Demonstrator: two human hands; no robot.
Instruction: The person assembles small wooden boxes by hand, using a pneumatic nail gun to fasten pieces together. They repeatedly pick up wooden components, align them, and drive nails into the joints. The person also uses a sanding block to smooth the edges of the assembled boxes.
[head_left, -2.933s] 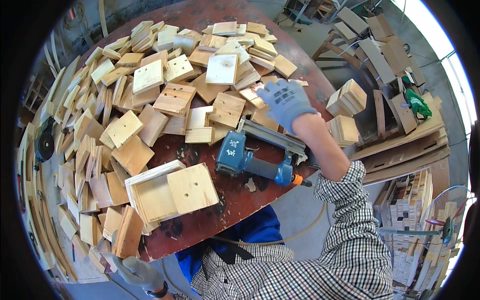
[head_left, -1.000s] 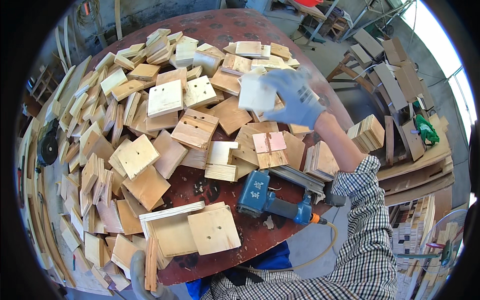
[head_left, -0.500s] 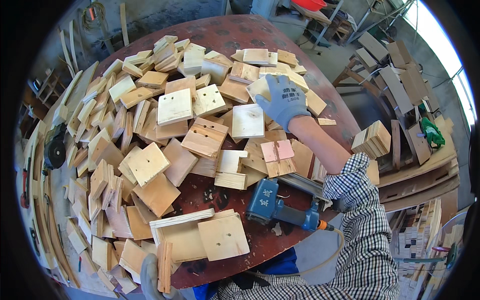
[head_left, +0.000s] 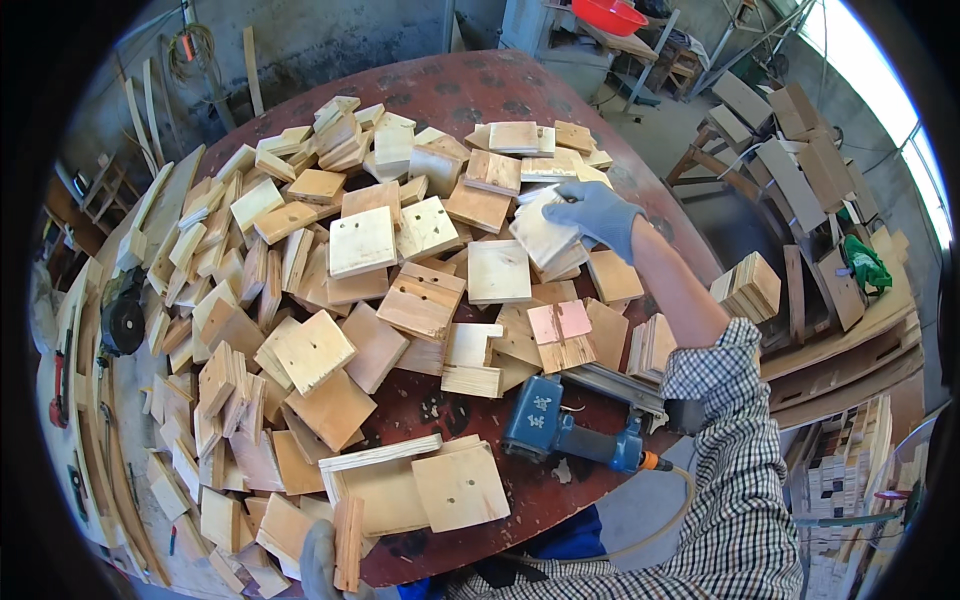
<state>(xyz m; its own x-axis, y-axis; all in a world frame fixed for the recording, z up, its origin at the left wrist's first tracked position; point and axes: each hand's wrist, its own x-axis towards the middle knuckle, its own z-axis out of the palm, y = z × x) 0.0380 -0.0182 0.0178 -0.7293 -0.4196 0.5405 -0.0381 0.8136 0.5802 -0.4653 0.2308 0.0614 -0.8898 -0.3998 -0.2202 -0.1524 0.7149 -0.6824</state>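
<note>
My gloved right hand [head_left: 598, 214] reaches over the right side of a big heap of wooden blocks. Its thumb and fingers are closed on a pale wooden block [head_left: 543, 234], which is tilted above the other blocks. Low in the view, near the table's front edge, my gloved left hand [head_left: 320, 562] is closed around a small reddish-brown wooden block [head_left: 348, 543], seen edge-on. Just beyond it lie a pale board with a raised strip [head_left: 385, 488] and a square block with two dark holes [head_left: 462, 487].
A blue nail gun [head_left: 572, 432] with an orange hose fitting lies on the dark red table [head_left: 440, 400], below my right forearm. A neat stack of squares [head_left: 748, 287] stands at the right. A black round tool [head_left: 122, 322] lies far left; a red basin [head_left: 610, 14] is at the back.
My right hand has closed on a pale block and tilted it up, drawing slightly nearer. My left hand still holds its block. The whole view has shifted a little.
</note>
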